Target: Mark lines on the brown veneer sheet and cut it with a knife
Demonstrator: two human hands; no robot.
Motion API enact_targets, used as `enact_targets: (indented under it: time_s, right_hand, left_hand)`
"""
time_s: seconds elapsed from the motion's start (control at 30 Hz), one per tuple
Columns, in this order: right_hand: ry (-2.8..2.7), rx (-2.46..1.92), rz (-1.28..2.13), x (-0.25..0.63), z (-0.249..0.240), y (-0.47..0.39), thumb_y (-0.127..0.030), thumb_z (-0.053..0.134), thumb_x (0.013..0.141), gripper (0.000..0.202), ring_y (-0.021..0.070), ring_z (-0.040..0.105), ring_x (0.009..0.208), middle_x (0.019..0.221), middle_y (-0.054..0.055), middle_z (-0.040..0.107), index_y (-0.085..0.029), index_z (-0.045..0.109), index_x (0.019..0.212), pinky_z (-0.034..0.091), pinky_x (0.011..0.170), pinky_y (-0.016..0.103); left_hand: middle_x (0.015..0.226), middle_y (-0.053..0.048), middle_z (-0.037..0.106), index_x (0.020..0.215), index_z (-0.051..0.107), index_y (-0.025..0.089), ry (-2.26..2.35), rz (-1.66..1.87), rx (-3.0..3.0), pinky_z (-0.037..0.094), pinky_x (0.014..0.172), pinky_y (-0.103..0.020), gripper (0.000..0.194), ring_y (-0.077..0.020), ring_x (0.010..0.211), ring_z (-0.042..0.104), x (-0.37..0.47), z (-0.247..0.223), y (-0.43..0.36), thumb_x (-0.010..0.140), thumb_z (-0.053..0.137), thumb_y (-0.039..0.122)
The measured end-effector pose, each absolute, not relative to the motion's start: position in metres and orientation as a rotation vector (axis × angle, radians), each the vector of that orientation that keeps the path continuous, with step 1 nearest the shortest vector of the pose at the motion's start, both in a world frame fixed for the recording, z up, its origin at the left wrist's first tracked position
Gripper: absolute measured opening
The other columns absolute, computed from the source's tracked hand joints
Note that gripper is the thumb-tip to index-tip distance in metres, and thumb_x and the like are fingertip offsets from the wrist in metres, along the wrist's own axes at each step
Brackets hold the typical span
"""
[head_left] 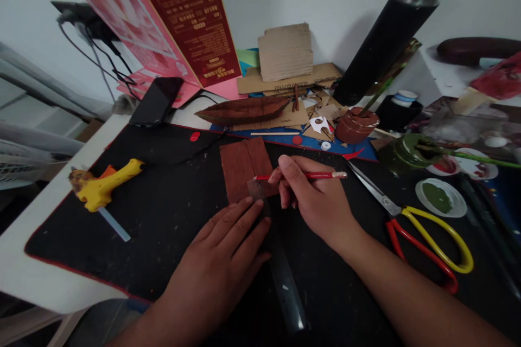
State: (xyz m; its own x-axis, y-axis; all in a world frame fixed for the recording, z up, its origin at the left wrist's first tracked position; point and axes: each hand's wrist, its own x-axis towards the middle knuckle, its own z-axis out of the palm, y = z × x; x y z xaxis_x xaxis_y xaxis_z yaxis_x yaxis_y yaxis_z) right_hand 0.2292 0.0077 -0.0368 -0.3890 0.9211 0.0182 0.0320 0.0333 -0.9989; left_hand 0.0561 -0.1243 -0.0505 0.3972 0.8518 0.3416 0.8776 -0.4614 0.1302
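Observation:
A brown-painted rectangular piece [239,165], crossed by a lengthwise line, lies on the black mat in front of me. Over its near edge runs a clear ruler [287,282], which stretches back toward me. My left hand [230,244] rests flat with fingers extended, pressing on the ruler and the near edge of the piece. In the closed fingers of my right hand [311,195] is a red pencil [325,175], held nearly level. Its tip points left and meets the piece at the ruler's far end.
To the left lies a yellow glue gun [108,184] with a glue stick. Scissors [407,211] with red and yellow handles lie right of my right hand. Behind are a brown boat-shaped piece [244,111], cardboard scraps [285,51], paint jars [356,126] and a black thermos [386,38].

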Motion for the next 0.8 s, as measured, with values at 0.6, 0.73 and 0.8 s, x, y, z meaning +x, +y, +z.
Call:
enact_targets:
  time_s: [0.6, 0.73, 0.8]
  right_hand:
    - [-1.501, -0.972, 1.473, 0.2296, -0.0365, 0.0070, -0.059, 0.065, 0.106, 0.048, 0.0109, 0.055, 0.045, 0.053, -0.005, 0.060, -0.022, 0.072, 0.077, 0.039, 0.045, 0.025]
    - [-1.474, -0.984, 1.469, 0.2320, -0.0354, 0.0095, -0.057, 0.066, 0.107, 0.047, 0.0104, 0.054, 0.043, 0.051, -0.005, 0.059, -0.021, 0.071, 0.076, 0.038, 0.043, 0.025]
    - [-1.455, -0.997, 1.463, 0.2330, -0.0353, 0.0105, -0.056, 0.068, 0.106, 0.047, 0.0103, 0.054, 0.042, 0.050, -0.005, 0.058, -0.021, 0.070, 0.074, 0.038, 0.043, 0.024]
  left_hand:
    - [0.147, -0.010, 0.073, 0.135, 0.070, 0.016, -1.589, -0.549, -2.551, 0.062, 0.108, -0.049, 0.033, -0.0306, 0.136, 0.069, 0.0562, -0.0507, -0.1239, 0.116, 0.049, 0.032]
    - [0.147, -0.010, 0.073, 0.136, 0.070, 0.017, -1.597, -0.541, -2.562, 0.061, 0.110, -0.048, 0.032, -0.0303, 0.137, 0.068, 0.0562, -0.0504, -0.1239, 0.115, 0.050, 0.031]
    - [0.148, -0.010, 0.072, 0.135, 0.070, 0.016, -1.593, -0.542, -2.556, 0.061, 0.110, -0.047, 0.032, -0.0301, 0.137, 0.068, 0.0563, -0.0503, -0.1237, 0.115, 0.050, 0.031]
